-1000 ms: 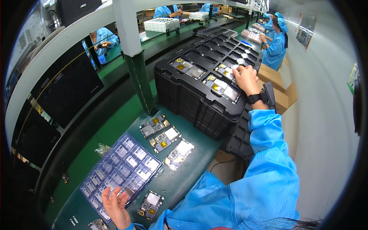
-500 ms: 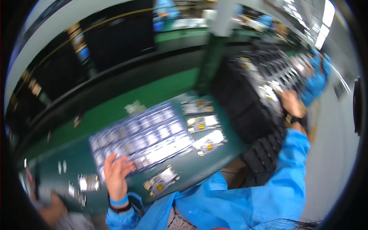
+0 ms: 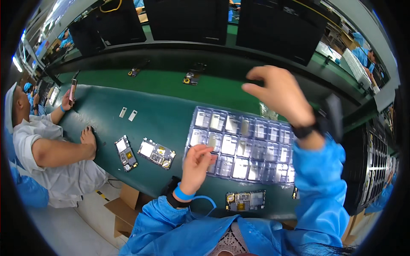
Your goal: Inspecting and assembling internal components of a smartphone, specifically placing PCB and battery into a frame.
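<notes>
The right hand (image 3: pixel 279 94) is blurred, its palm out of sight; the dark thing (image 3: pixel 332 115) at its wrist is smeared too. The right sleeve (image 3: pixel 318 179) hides the right end of the clear tray (image 3: pixel 193 133) and nearly all of one circuit board (image 3: pixel 295 193). The left hand (image 3: pixel 194 170) covers the tray's near left corner, and whether its fingers (image 3: pixel 202 150) pinch anything is too small to tell. At right, the dark rim of the view cuts off the black tray stack (image 3: pixel 356 170).
</notes>
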`<state>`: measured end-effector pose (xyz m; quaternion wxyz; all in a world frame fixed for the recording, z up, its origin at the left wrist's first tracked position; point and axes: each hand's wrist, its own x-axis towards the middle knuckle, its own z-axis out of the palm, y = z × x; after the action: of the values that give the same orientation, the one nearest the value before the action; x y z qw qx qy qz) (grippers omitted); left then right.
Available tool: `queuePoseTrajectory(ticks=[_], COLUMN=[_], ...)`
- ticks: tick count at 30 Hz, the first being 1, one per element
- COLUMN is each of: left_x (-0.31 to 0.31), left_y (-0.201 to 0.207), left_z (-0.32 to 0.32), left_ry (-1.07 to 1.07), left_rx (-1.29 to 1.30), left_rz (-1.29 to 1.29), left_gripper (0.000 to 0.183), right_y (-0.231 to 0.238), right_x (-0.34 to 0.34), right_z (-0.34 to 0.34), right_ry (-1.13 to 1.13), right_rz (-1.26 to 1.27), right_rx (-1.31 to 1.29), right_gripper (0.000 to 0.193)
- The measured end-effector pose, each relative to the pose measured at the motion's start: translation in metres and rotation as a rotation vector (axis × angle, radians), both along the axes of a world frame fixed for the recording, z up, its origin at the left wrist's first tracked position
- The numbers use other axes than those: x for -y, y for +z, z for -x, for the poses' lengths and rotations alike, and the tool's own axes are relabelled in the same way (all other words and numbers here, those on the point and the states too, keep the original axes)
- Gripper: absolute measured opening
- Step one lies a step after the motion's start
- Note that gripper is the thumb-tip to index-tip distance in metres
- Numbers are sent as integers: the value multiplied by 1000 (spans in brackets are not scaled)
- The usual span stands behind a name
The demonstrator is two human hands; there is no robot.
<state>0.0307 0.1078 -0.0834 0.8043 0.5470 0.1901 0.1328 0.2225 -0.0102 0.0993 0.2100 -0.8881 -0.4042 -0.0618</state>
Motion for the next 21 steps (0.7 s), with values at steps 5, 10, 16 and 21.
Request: queuePoseTrajectory(ticks=[5, 10, 16, 21], left_x=[-2, -4, -4, -12], left_y=[-1, -5, -3, 9], left_z=[-3, 4, 6, 2], left_ry=[-20, -52, -41, -47], left_rx=[6, 22, 7, -26], left_rz=[86, 71, 55, 143], left_gripper=[24, 24, 23, 22], right_y=[-119, -199, -170, -121], right_x=[-116, -194, -188, -140], right_z=[-106, -142, -147, -119], right_ry=[-22, -92, -168, -130], right_rz=[34, 98, 320, -323], right_rx=[-97, 32, -35, -668], right_gripper=[45, 75, 82, 24])
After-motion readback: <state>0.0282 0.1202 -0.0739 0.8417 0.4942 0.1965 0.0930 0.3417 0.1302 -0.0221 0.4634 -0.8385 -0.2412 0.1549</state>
